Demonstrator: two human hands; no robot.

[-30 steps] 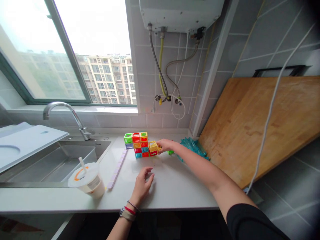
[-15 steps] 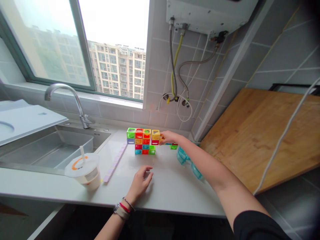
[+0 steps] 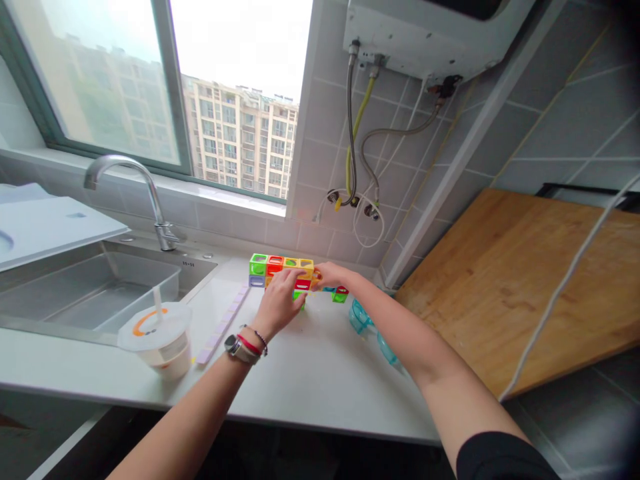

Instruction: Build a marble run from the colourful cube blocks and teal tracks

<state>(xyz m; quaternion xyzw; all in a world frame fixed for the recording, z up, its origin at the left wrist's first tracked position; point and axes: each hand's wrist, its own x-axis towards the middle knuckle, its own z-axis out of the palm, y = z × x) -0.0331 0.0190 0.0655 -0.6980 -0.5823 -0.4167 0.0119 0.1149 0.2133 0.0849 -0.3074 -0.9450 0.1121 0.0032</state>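
A small wall of colourful see-through building blocks (image 3: 259, 265) stands on the counter, with green, red and yellow cubes along its top. My left hand (image 3: 281, 301) is in front of the wall, thumb and fingers apart, its fingertips over the blocks at the wall's right part. It hides much of the lower rows; whether it presses on them I cannot tell. At the right end, my right hand (image 3: 334, 276) has its fingers closed on a yellow block (image 3: 306, 267), with a red one below it, against the wall. More blocks (image 3: 340, 295) lie beneath my right wrist.
A lilac strip (image 3: 225, 327) lies left of the wall, near a lidded drink cup (image 3: 160, 343) with a straw. Farther left is the sink (image 3: 203, 270) with its faucet (image 3: 163, 227). Blue clear containers (image 3: 359, 319) sit by my right forearm; a wooden board (image 3: 525, 280) leans at right.
My left hand has moved up and forward from the bare counter to the front of the block wall. The yellow and red blocks in my right hand have moved left, closing the gap to the wall.
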